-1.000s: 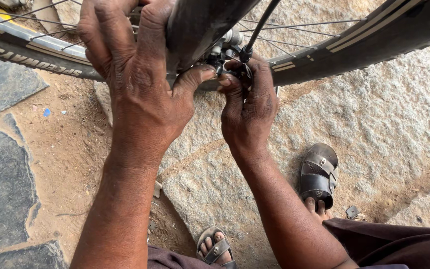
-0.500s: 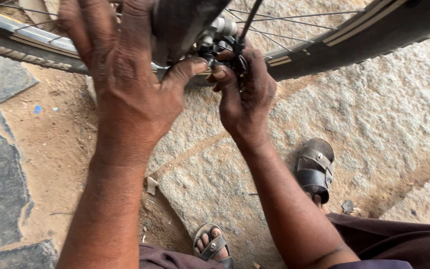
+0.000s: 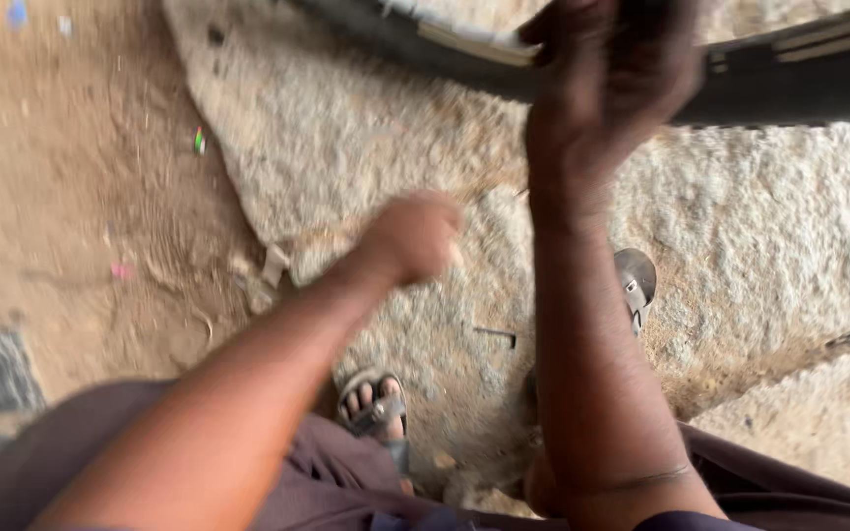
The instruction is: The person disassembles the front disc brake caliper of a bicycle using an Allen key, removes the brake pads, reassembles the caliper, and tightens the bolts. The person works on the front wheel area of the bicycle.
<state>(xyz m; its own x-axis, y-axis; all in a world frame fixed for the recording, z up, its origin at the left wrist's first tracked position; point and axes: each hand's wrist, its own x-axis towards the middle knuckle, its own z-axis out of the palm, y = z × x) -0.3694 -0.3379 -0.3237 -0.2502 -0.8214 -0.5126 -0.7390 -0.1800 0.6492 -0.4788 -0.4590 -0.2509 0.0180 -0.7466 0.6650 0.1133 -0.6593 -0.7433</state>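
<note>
The left hand has dropped away from the wheel, grip curled on nothing visible, while the right hand stays up at the tyre, its grip too blurred to tell.

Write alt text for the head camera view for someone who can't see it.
Looking down, blurred by motion: the person's right hand is raised against a black bicycle tyre, while the left hand hangs loosely closed above rough stone ground. Sandalled feet and dark trousers show below.
</note>
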